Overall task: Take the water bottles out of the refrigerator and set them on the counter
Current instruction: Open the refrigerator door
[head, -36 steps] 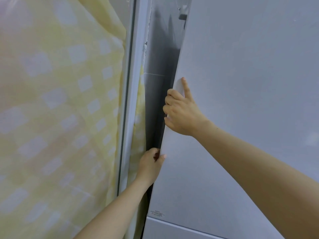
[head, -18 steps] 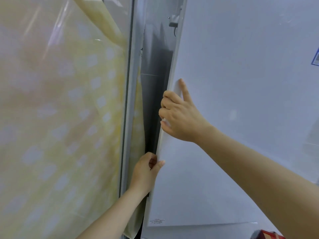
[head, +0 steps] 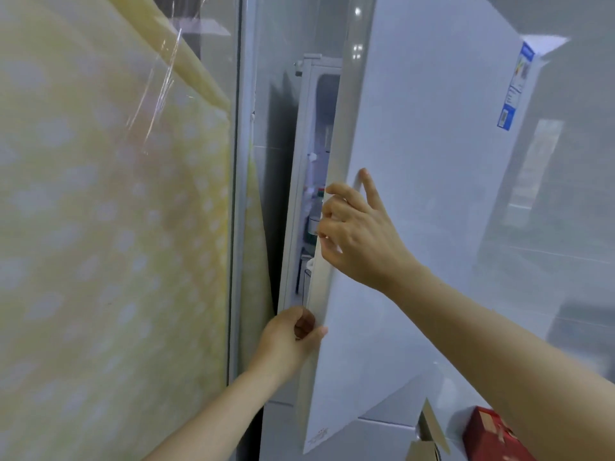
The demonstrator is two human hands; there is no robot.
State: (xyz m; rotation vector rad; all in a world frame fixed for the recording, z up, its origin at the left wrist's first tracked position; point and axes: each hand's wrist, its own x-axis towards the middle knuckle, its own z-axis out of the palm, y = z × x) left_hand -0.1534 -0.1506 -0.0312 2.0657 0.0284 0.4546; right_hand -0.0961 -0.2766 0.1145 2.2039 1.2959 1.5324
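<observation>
The white refrigerator door [head: 426,194] fills the middle and right of the view and stands partly ajar. My right hand [head: 359,234] grips its left edge at mid height, fingers curled behind the edge and the index finger lying on the front. My left hand [head: 293,337] holds the same edge lower down. Through the narrow gap [head: 314,207] I see a slice of the lit interior with blurred white containers on shelves. No water bottle is clearly recognisable.
A yellow checked curtain [head: 100,227] behind a glass pane and a grey frame [head: 241,194] stands close on the left. A blue label [head: 514,88] sits on the door's upper right. A red box [head: 489,434] and cardboard [head: 429,437] lie at the bottom right.
The refrigerator door has swung open towards me, from shut to a narrow gap showing the interior. Both hands stayed on its left edge and moved with it.
</observation>
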